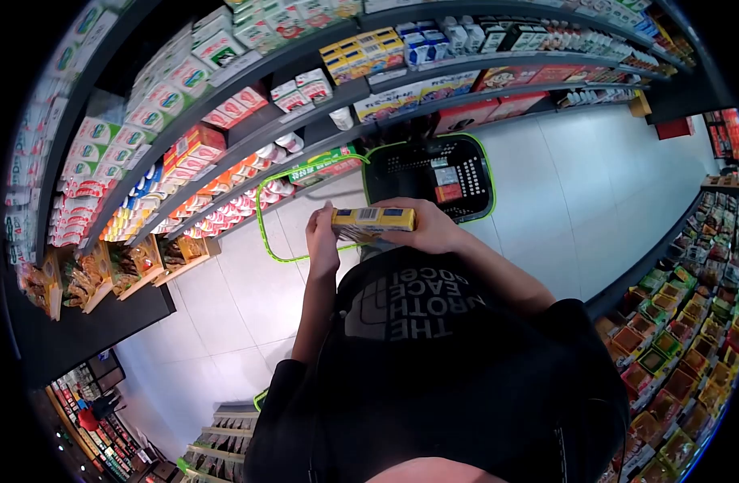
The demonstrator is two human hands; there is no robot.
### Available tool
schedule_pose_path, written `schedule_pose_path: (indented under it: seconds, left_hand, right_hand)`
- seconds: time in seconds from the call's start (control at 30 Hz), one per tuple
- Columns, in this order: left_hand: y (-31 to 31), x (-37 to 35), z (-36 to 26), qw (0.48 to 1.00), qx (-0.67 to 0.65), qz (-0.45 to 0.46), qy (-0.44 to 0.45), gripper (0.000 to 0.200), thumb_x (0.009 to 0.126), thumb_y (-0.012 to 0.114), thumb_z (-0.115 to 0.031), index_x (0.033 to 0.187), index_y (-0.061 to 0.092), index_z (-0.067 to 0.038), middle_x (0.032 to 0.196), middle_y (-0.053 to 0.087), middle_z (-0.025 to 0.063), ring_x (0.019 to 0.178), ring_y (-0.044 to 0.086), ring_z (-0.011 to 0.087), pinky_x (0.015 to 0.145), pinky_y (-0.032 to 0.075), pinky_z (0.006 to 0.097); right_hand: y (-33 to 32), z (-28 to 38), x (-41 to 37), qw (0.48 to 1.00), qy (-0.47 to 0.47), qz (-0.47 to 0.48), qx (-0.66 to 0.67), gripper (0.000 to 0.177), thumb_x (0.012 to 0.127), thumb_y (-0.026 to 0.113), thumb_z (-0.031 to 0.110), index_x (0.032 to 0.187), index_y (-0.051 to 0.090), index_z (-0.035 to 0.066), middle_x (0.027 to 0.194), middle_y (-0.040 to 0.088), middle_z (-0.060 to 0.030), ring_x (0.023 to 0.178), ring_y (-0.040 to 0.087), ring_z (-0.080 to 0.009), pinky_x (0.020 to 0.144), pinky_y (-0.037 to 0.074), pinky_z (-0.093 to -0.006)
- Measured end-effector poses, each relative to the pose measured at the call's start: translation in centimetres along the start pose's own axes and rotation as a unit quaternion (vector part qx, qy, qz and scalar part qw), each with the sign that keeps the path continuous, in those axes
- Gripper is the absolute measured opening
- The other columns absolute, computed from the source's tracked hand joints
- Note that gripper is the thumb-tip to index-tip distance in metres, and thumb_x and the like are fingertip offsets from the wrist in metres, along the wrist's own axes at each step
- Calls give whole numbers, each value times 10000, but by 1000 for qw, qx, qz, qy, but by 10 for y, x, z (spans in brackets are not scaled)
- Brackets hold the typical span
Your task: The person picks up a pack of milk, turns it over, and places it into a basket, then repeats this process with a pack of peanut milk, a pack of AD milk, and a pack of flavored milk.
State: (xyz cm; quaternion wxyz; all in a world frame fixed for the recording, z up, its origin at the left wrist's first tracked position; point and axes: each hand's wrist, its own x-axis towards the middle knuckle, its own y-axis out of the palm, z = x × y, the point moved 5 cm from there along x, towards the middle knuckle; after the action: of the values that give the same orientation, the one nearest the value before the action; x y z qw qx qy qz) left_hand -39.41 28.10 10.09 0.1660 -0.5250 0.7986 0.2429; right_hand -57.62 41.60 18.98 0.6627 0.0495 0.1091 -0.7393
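Observation:
Between my two hands, in front of my chest, is a yellow and dark-blue carton pack (372, 217) with a barcode on the side facing me. My left hand (323, 235) grips its left end, fingers closed against the edge. Wrapped round the right end is my right hand (430, 229), its fingers along the far side. Just beyond, a black shopping basket (487, 179) with a green rim stands low down, with a few small packages (448, 191) inside. Similar yellow packs (361, 53) sit on the shelf ahead.
Curved by the lens, shelves (249, 68) of cartons, bottles and cups run ahead and to the left. A green-edged frame (265, 221) stands left of the basket. Packaged goods fill a display (675, 346) on the right. Pale tiled floor (546, 185) lies between; a person in red (89, 419) is far off.

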Motion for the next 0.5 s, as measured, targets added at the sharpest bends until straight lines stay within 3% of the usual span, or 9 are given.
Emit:
schedule_pose_path:
  seconds: [0.1,0.13,0.2,0.4,0.5]
  left_hand:
    - [30,-19,38,994,98,-14,-42,370,958,612,-326,1195,591,-43,1100,638,72,1022,591,185,888,488,354]
    - [40,-26,44,988,139,8,-66,440,951,622,-317,1310,549,-74,1206,599,62,1121,561,203,924,473,403]
    - [57,-37,58,982,161,28,-95,471,949,624,-313,1349,532,-83,1293,561,72,1198,542,215,954,468,402]
    - [71,-58,109,970,191,-19,-146,485,953,618,-270,1379,514,-64,1358,533,108,1211,538,229,961,483,414]
    - [59,-67,143,951,252,-30,-179,480,945,641,-224,1375,515,-51,1351,550,113,1175,566,219,876,521,350]
  right_hand:
    - [-30,-21,-22,990,23,15,-139,541,777,761,164,1289,602,91,1139,697,-125,1011,692,-241,915,522,-328]
    - [-39,-33,-28,985,33,10,-167,516,779,747,196,1272,615,123,1120,697,-130,998,684,-277,900,525,-358]
    - [-54,-73,-36,974,51,2,-222,470,782,719,260,1239,639,186,1082,696,-139,973,669,-348,869,532,-419]
    - [-107,-241,-45,919,126,43,-371,489,781,692,193,1263,618,207,1111,691,-98,995,668,-305,853,534,-416]
    - [-136,-315,-34,884,174,97,-424,506,788,666,166,1287,605,225,1163,679,-81,1042,657,-287,870,531,-408]
